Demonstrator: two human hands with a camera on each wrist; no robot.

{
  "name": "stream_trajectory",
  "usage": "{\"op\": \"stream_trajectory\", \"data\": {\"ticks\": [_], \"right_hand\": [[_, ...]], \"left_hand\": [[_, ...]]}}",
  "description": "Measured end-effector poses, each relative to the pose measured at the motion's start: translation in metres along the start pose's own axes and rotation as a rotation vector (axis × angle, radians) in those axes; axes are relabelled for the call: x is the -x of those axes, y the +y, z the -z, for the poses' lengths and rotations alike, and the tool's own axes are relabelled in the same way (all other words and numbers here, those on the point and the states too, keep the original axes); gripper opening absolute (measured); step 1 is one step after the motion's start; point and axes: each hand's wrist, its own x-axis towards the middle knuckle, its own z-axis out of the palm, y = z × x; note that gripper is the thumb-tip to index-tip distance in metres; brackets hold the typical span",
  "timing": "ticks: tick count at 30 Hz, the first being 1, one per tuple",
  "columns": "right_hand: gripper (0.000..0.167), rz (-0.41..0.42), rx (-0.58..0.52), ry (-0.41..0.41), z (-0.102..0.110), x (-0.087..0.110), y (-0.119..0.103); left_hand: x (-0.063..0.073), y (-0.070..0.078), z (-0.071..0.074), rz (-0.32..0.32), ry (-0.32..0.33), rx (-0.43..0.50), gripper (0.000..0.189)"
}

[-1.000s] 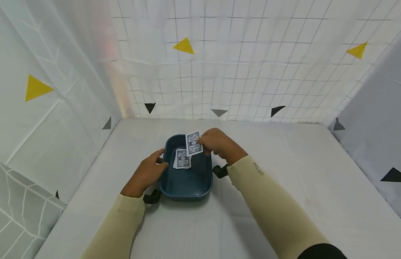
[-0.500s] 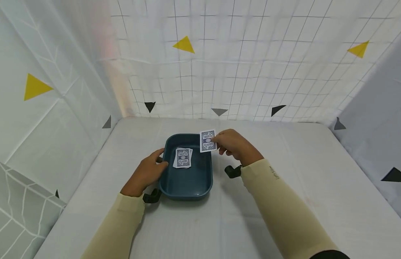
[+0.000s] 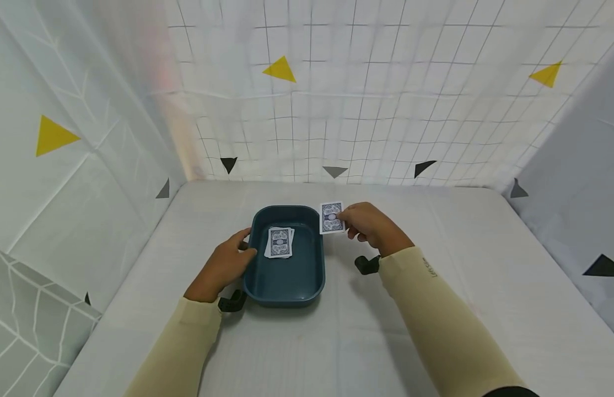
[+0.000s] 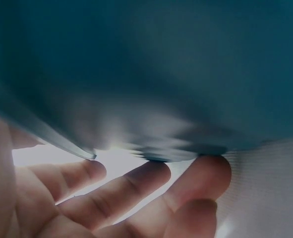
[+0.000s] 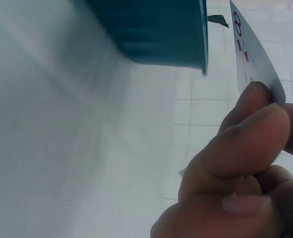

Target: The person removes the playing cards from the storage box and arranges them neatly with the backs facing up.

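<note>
A playing card (image 3: 332, 218), its blue patterned back up, is pinched by its right side in my right hand (image 3: 373, 227), just past the right rim of a dark teal tray (image 3: 287, 286). In the right wrist view, the card's face (image 5: 248, 54) shows a red 8 at its corner. My left hand (image 3: 225, 264) holds the tray's left side, thumb at the rim; the left wrist view shows its fingertips (image 4: 215, 176) against the outer wall. Inside the tray lies a small, slightly uneven stack of cards (image 3: 280, 242), the top one back up.
The tray stands on a white cloth-covered table (image 3: 297, 353). White sheets hang around it, the back sheet (image 3: 366, 110) printed with a grid and triangles. Dark wrist cameras (image 3: 367, 265) sit under both sleeves.
My right hand has carried the card rightward, from over the tray to beyond its right rim. The left hand, the tray and the stack inside have stayed in place.
</note>
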Motion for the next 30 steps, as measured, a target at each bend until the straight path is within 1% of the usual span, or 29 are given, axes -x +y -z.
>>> {"op": "stream_trajectory", "data": {"ticks": [10, 18, 22, 30], "right_hand": [[0.032, -0.018, -0.005, 0.001, 0.001, -0.007, 0.017], [0.034, -0.043, -0.01, 0.006, 0.0, -0.011, 0.025], [0.033, -0.041, -0.01, 0.006, -0.003, -0.013, 0.029], [0.03, -0.039, 0.053, 0.013, -0.009, -0.02, 0.035]], "left_hand": [[0.001, 0.001, 0.0, 0.011, -0.005, 0.008, 0.068], [0.002, 0.002, 0.002, 0.01, -0.005, 0.011, 0.067], [0.002, 0.002, 0.002, 0.014, -0.007, 0.014, 0.067], [0.0, 0.001, 0.001, 0.01, 0.001, 0.002, 0.067]]}}
